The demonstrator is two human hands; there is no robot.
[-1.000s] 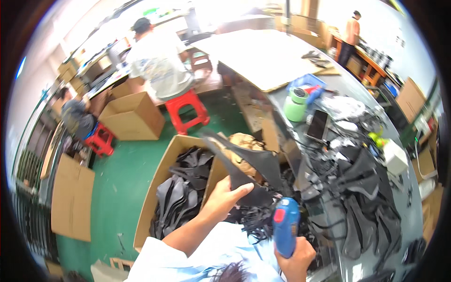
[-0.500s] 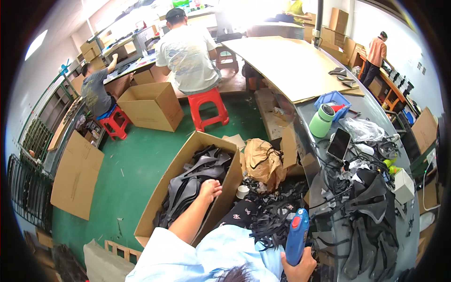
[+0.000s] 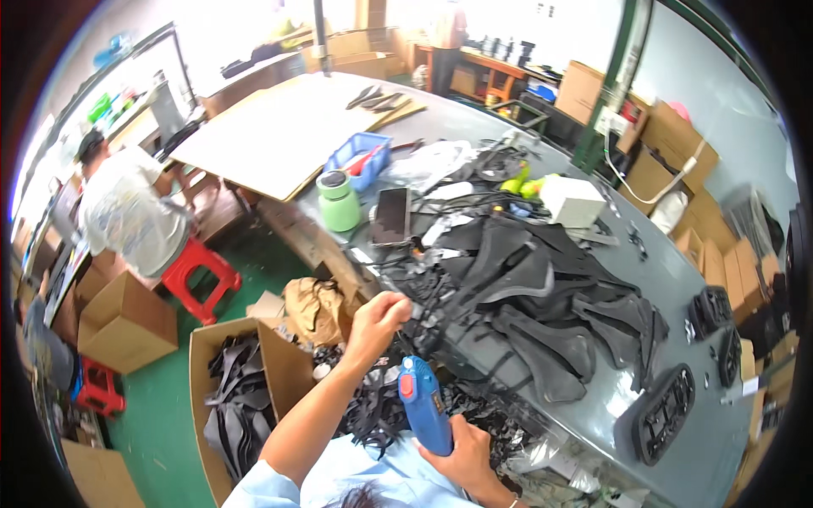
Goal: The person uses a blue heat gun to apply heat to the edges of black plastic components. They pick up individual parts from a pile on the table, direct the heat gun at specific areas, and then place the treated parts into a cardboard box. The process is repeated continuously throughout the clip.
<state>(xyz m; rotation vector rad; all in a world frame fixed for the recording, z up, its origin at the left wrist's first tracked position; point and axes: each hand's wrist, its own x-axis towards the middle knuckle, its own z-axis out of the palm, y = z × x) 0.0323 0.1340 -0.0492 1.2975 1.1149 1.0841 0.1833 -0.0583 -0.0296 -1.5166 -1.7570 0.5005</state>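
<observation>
My right hand [image 3: 464,457] is wrapped round a blue handheld power tool [image 3: 426,408] with a red button, held upright in front of my body. A thin dark tip shows at its upper end; its exact kind I cannot tell. My left hand [image 3: 381,323] is up near the table's edge, above and left of the tool, fingers curled in and nothing showing in them. Close to it on the table lies a pile of flat black shaped fabric pieces [image 3: 542,334] with straps. More black pieces [image 3: 233,411] fill an open cardboard box [image 3: 284,372] left of my forearm.
On the grey table [image 3: 474,372] are a green bottle [image 3: 339,203], a phone [image 3: 391,216], a blue basket [image 3: 360,161], a white box [image 3: 572,201] and black moulded parts [image 3: 665,415]. Black scraps lie below its edge. A person [image 3: 135,207] sits on a red stool [image 3: 201,275] at left.
My view has swung right toward the table. My left hand has left the box of black pieces and come over beside the table's edge, its fingers now curled. The blue tool stays in my right hand.
</observation>
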